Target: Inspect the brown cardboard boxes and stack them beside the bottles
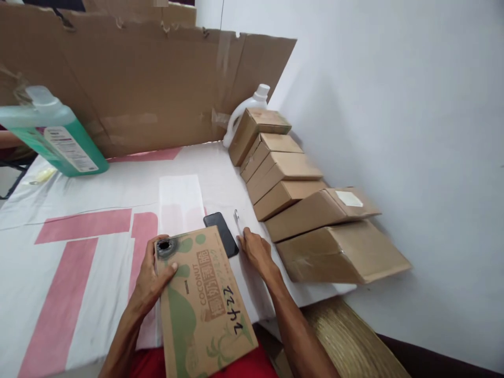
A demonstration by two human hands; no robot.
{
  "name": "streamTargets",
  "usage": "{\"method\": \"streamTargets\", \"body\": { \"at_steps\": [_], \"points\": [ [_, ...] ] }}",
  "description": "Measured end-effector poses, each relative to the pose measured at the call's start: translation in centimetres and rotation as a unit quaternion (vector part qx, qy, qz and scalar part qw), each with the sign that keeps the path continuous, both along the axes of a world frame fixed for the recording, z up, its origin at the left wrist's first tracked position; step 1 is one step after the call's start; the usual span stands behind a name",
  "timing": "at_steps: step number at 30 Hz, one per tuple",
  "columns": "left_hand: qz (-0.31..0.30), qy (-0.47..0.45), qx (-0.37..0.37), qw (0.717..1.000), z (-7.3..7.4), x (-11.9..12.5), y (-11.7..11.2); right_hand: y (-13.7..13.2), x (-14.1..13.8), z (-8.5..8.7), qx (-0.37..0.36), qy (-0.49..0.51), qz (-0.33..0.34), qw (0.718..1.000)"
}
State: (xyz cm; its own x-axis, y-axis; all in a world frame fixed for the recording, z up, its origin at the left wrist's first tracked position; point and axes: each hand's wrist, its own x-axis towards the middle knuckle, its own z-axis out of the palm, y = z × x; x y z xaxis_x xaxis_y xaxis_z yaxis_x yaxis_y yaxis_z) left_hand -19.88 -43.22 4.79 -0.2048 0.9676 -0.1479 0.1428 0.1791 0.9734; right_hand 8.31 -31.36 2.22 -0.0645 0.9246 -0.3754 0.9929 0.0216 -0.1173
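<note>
My left hand [153,278] grips the upper left edge of a flat cardboard box [205,310], thumb on top. The box is tilted over the table's front edge; it bears green shapes, the word COCONUT, the handwritten number 2422 and a dark-rimmed hole at its upper left corner. To the right, my right hand [255,252] is low at the tabletop, its fingers closed on the near end of a slim pen [237,216]. Between the box and that hand lies a black phone [222,231], its lower left part behind the box.
Several brown cardboard boxes [291,197] stand in a row along the white wall at right. Behind them is a white jug [252,100]. A bottle of green liquid [74,142] stands at left. A tall cardboard sheet [157,89] closes off the back of the cloth-covered table [114,273].
</note>
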Motion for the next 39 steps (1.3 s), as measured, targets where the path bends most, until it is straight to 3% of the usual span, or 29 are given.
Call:
{"method": "streamTargets", "body": {
  "at_steps": [7,12,16,19,24,27,29,30,33,36,39],
  "points": [
    [0.031,-0.002,-0.009,0.999,0.6,0.6,-0.1,-0.4,-0.3,1.2,0.034,0.013,-0.006,0.999],
    [0.018,-0.016,-0.007,1.0,0.2,0.1,0.0,-1.8,-2.9,1.9,0.032,0.063,0.028,0.997],
    [0.014,-0.016,-0.004,1.0,0.0,-0.2,0.0,-2.4,-5.0,1.6,0.025,0.042,-0.016,0.999],
    [0.011,-0.03,0.002,0.999,-0.2,-0.3,-0.2,-2.0,-5.1,1.3,0.027,0.059,-0.05,0.997],
    [0.018,-0.02,0.001,1.0,-0.1,-0.3,-0.2,-1.3,-3.8,-0.1,-0.002,0.286,-0.096,0.953],
    [0.02,-0.015,0.003,1.0,0.2,0.0,-0.2,-1.5,-3.2,-0.8,-0.003,0.356,-0.091,0.93],
    [0.024,-0.016,0.001,1.0,0.4,0.1,-0.1,-1.8,-2.6,-0.3,0.017,0.437,-0.123,0.891],
    [0.023,-0.018,-0.001,1.0,0.4,0.1,-0.1,-2.0,-2.3,0.3,0.025,0.498,-0.151,0.853],
    [0.011,-0.018,-0.002,1.0,0.4,0.2,-0.1,-2.9,-1.3,4.1,0.01,0.687,-0.23,0.689],
    [0.004,-0.015,-0.003,1.0,0.5,0.4,0.1,-4.4,-1.3,8.7,-0.077,0.786,-0.227,0.57],
    [-0.007,-0.009,0.005,1.0,0.5,0.7,0.4,-6.3,-3.4,11.5,-0.249,0.829,-0.197,0.459]
  ]
}}
